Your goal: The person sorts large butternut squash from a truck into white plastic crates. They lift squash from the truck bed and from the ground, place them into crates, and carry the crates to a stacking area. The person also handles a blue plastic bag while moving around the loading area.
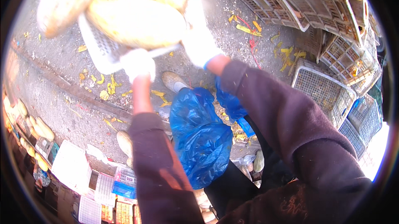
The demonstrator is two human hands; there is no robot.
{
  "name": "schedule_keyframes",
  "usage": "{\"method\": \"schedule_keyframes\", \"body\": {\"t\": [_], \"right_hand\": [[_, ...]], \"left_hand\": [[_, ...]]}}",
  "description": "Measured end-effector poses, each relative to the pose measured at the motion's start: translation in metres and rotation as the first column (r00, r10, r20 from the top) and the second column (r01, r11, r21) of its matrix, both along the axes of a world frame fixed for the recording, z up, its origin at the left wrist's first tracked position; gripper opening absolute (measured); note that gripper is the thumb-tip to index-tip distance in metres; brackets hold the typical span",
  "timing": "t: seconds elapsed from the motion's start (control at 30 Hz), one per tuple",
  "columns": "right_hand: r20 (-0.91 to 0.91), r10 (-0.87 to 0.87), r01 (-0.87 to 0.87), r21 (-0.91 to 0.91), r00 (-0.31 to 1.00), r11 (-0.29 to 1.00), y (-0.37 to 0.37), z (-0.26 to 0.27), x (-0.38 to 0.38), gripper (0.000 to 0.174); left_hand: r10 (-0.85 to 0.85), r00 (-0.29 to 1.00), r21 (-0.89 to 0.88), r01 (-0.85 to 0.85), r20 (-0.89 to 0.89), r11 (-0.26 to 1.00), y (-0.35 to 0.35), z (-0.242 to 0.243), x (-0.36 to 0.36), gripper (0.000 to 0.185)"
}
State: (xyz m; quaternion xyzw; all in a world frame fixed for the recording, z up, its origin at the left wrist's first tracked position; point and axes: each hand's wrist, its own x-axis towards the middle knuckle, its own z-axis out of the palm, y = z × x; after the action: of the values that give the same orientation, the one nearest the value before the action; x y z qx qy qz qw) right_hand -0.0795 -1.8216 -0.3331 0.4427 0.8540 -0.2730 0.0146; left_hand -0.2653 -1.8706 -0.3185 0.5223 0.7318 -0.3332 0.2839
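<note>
Straight ahead, at the top of the view, a white plastic crate (107, 44) holds several large, long, pale-yellow melons or gourds (137, 22). Another such fruit (68, 2) juts past the crate's left side. Glare washes out much of this area. My left hand (138, 64), in a white glove, grips the crate's near edge. At the right side of the crate is my right hand (201, 47), also gloved and closed on it; its fingers are lost in the glare. Blue plastic covers (202, 149) wrap my lower legs.
Stacked dirty plastic crates (325, 90) stand on the right. Yellow peel scraps (112, 85) and red string (252, 43) litter the concrete floor (71, 90). Lower left are white crates (71, 164) and long yellow fruit (42, 127). A pale gourd (124, 143) lies beside my left forearm.
</note>
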Motion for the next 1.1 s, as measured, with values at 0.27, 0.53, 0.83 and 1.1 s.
{"method": "schedule_keyframes", "body": {"t": [0.27,0.53,0.83,1.1], "right_hand": [[0.153,0.280,-0.283,-0.004,0.948,0.959,-0.114,-0.004,0.128,0.013],[0.112,0.324,-0.326,0.003,0.939,0.945,-0.136,-0.002,0.177,0.012],[0.338,0.575,-0.562,-0.145,0.746,0.814,-0.111,0.003,0.210,0.015],[0.473,0.629,-0.716,0.005,0.617,0.698,-0.074,0.000,0.216,0.016]], "left_hand": [[0.202,0.968,0.276,-0.238,0.152,0.931,-0.171,-0.046,0.139,0.030],[0.388,0.867,0.245,-0.468,0.312,0.849,-0.219,-0.064,0.203,0.024],[0.387,0.900,0.242,-0.429,0.200,0.870,-0.186,-0.039,0.232,0.024],[0.537,0.798,0.444,-0.600,0.273,0.665,-0.159,-0.101,0.255,0.021]]}}
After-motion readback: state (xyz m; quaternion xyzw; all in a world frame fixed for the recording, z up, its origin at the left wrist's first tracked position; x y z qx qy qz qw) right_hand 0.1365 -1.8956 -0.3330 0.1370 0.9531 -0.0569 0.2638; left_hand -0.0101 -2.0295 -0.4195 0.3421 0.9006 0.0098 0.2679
